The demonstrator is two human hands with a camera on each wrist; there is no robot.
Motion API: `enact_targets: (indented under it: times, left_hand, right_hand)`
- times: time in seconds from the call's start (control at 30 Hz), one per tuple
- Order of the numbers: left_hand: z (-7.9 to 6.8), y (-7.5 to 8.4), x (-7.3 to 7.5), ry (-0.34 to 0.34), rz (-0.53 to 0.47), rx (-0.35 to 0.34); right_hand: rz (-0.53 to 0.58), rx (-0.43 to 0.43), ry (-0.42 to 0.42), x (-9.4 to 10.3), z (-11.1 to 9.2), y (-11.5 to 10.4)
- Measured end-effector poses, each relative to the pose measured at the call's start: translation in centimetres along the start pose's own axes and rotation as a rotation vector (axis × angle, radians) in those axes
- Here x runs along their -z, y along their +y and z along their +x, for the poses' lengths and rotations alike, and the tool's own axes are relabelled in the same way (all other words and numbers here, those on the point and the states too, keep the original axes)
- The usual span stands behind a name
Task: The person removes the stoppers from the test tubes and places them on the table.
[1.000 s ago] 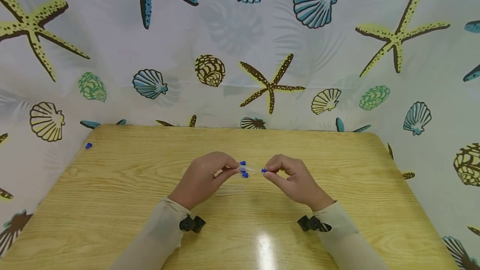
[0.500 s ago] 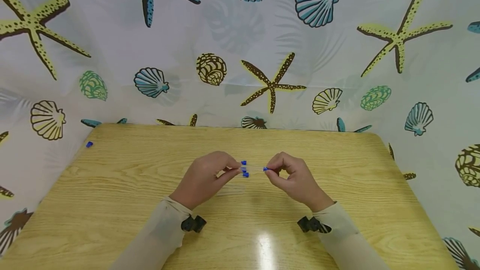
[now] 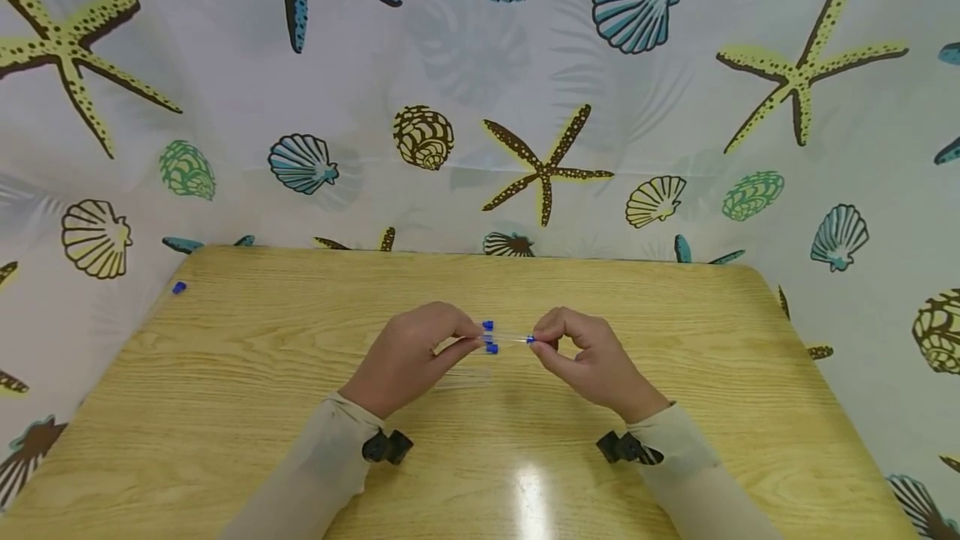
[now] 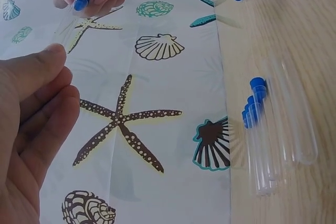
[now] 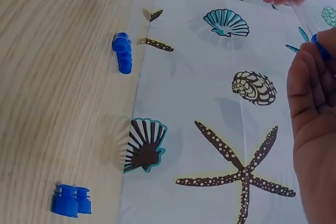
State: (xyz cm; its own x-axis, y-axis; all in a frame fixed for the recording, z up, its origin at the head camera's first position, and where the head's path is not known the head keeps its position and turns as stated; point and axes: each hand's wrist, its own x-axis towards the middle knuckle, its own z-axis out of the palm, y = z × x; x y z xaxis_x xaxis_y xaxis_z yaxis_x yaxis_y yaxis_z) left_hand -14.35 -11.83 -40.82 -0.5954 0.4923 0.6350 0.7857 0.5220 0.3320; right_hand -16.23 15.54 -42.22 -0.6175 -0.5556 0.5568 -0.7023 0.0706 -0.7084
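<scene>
My left hand (image 3: pixel 420 352) pinches a clear test tube (image 3: pixel 506 337) between thumb and fingertips, holding it roughly level above the table. Facing it, my right hand (image 3: pixel 588 357) pinches a small blue cap (image 3: pixel 531 339). The cap meets the tube's right end; how deep it sits is hidden by the fingers. In the left wrist view the cap (image 4: pixel 82 2) shows at the far end of the held tube (image 4: pixel 68 24). Beneath the hands lie several tubes with blue caps (image 4: pixel 258 83). Uncapped clear tubes (image 4: pixel 299 114) lie beside them.
Loose blue caps (image 3: pixel 178 287) rest near the table's far left corner, and the right wrist view shows them as a pair of caps (image 5: pixel 65 200). A seashell-patterned cloth (image 3: pixel 337 90) hangs behind the wooden table (image 3: pixel 262 340).
A small gap between the tube's end and the blue cap has closed, and the two now meet. Both hands keep nearly the same place.
</scene>
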Motion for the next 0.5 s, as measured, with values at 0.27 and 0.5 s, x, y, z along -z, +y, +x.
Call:
enact_targets:
  times: [0.27,0.5]
  left_hand:
    - [-0.09,-0.08,-0.02,0.008,-0.029,0.007]
    - [-0.07,-0.14,-0.12,-0.002,-0.045,0.002]
  right_hand:
    - [0.033,0.026,-0.032,0.14,-0.04,0.29]
    - [0.081,0.002,-0.043,0.24,-0.04,0.41]
